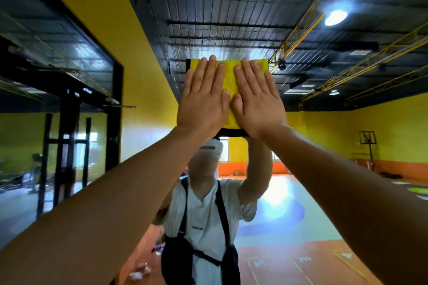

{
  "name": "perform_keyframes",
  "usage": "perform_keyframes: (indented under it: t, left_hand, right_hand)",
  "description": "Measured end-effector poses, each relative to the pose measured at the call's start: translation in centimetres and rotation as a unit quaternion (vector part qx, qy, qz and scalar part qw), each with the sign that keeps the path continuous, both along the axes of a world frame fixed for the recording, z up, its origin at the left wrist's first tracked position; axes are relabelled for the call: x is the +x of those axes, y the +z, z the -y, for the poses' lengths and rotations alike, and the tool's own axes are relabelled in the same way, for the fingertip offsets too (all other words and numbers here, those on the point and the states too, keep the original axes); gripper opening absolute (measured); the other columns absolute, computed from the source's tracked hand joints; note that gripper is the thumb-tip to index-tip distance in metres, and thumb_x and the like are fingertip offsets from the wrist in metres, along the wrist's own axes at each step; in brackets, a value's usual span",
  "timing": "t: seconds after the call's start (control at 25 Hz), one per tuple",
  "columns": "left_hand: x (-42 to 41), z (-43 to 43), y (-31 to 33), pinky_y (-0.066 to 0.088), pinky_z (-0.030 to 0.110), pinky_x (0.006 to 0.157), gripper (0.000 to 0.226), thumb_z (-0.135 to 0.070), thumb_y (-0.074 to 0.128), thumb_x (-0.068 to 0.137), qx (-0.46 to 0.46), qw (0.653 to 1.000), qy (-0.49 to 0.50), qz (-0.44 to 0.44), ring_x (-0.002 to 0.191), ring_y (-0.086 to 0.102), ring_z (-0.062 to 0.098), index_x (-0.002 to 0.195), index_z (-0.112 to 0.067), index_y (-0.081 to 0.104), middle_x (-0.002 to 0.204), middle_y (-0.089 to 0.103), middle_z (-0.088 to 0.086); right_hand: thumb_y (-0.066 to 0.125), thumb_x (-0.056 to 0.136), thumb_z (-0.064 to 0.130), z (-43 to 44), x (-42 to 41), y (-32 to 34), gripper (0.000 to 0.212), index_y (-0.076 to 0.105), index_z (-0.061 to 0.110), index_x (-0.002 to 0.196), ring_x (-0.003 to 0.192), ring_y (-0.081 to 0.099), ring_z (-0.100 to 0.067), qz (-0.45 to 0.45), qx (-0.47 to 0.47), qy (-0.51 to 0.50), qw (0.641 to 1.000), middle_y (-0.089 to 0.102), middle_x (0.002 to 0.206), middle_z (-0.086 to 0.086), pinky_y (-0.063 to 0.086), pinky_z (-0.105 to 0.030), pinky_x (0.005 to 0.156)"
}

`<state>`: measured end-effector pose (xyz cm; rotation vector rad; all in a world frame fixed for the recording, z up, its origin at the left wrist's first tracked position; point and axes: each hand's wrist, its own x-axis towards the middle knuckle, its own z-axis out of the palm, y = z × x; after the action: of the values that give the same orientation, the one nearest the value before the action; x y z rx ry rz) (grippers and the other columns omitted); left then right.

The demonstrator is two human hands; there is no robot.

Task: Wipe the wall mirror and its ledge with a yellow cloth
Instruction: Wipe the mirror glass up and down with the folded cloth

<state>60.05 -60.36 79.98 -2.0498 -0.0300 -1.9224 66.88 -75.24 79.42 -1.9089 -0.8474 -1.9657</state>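
The folded yellow microfibre cloth with a black-bound edge (228, 81) sat at about twelve o'clock from the middle of the view, flat against the glass and high above the person's head. Nearest to me were two bare forearms rising from seven and five o'clock. The left hand (203, 99) covered the cloth's eleven o'clock half and the right hand (257, 102) its one o'clock half. Both palms lay flat with the fingers straight and close together, thumbs almost meeting, pressing rather than pinching.

The cloth looked soft, light and limp to me, so I judged it would slide easily on glass and bunch or drop if the pressure eased. Broad palm contact over its middle seemed the right hold, with fingertips near the top edge to keep it from folding.

Behind it stood the large frameless wall mirror (289, 192), hard and smooth, and likely best pushed on evenly. Its ledge was out of sight. In the glass at six o'clock stood the reflected figure in a white shirt with black straps (203, 215). A round ceiling lamp (335, 17) glared at two o'clock. At nine o'clock, past a strip of yellow wall, was a black-framed glass panel (58, 53).
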Motion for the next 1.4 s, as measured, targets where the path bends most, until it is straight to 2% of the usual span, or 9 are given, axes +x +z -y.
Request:
perform_keyframes:
  t: [0.28,0.52,0.72,0.88,1.08,1.28,1.4]
  left_hand:
    - [0.1,2.7,-7.1,0.007,0.050,0.129,0.061,-0.039,0.020,0.110,-0.025,0.999,0.028,-0.019,0.160,0.001,0.024,0.164,-0.009,0.016,0.172,0.007,0.009]
    - [0.4,4.8,-12.6,0.014,0.052,0.127,0.062,-0.037,0.020,0.110,-0.036,0.997,0.055,-0.040,0.160,0.000,0.026,0.164,-0.007,0.014,0.172,0.005,0.012]
    - [0.1,5.9,-17.7,0.013,0.053,0.127,0.063,-0.040,0.014,0.110,-0.030,0.994,0.066,-0.078,0.160,-0.002,0.028,0.164,-0.007,0.012,0.172,0.003,0.013]
    - [-0.1,6.1,-23.0,0.016,0.056,0.126,0.063,-0.037,0.024,0.110,-0.025,0.994,0.048,-0.096,0.159,0.003,0.030,0.163,-0.006,0.015,0.172,0.007,0.014]
    - [0.3,6.5,-31.3,0.023,0.057,0.124,0.062,-0.036,0.033,0.110,-0.018,0.995,0.021,-0.100,0.159,0.011,0.031,0.163,-0.007,0.018,0.171,0.014,0.014]
    - [0.6,6.5,-40.6,0.017,0.053,0.126,0.063,-0.037,0.036,0.108,-0.005,0.994,-0.002,-0.110,0.157,0.017,0.033,0.162,-0.007,0.022,0.169,0.020,0.016]
    - [0.6,6.6,-45.6,0.016,0.055,0.126,0.064,-0.037,0.039,0.108,-0.008,0.993,-0.008,-0.117,0.157,0.017,0.034,0.162,-0.007,0.022,0.168,0.020,0.017]
  right_hand:
    - [0.026,0.106,0.040,2.0,1.3,-6.1,0.064,0.021,0.009,0.162,0.159,0.008,-0.027,0.019,-0.029,0.034,0.999,0.015,0.171,-0.011,0.011,-0.051,0.128]
    - [0.028,0.107,0.039,4.0,2.0,-11.7,0.063,0.020,0.008,0.162,0.159,0.007,-0.028,0.006,-0.048,0.041,0.998,0.012,0.171,-0.012,0.011,-0.051,0.128]
    - [0.029,0.109,0.039,5.2,2.1,-17.2,0.062,0.019,0.008,0.162,0.159,0.006,-0.030,-0.004,-0.055,0.045,0.997,0.011,0.171,-0.012,0.013,-0.053,0.127]
    - [0.030,0.110,0.037,5.5,1.8,-23.0,0.061,0.020,0.007,0.162,0.158,0.007,-0.031,-0.022,-0.061,0.054,0.996,0.011,0.170,-0.014,0.011,-0.053,0.128]
    - [0.041,0.105,0.031,6.3,1.5,-31.5,0.059,0.033,0.006,0.158,0.156,0.018,-0.034,-0.025,-0.047,0.075,0.996,0.023,0.167,-0.015,0.020,-0.056,0.125]
    - [0.036,0.107,0.033,7.0,1.4,-40.6,0.058,0.031,0.005,0.158,0.156,0.018,-0.037,-0.065,-0.078,0.091,0.991,0.024,0.166,-0.018,0.018,-0.060,0.124]
    - [0.034,0.108,0.034,7.3,1.3,-45.3,0.060,0.023,0.008,0.161,0.157,0.016,-0.036,-0.086,-0.090,0.089,0.988,0.017,0.168,-0.015,0.018,-0.059,0.125]
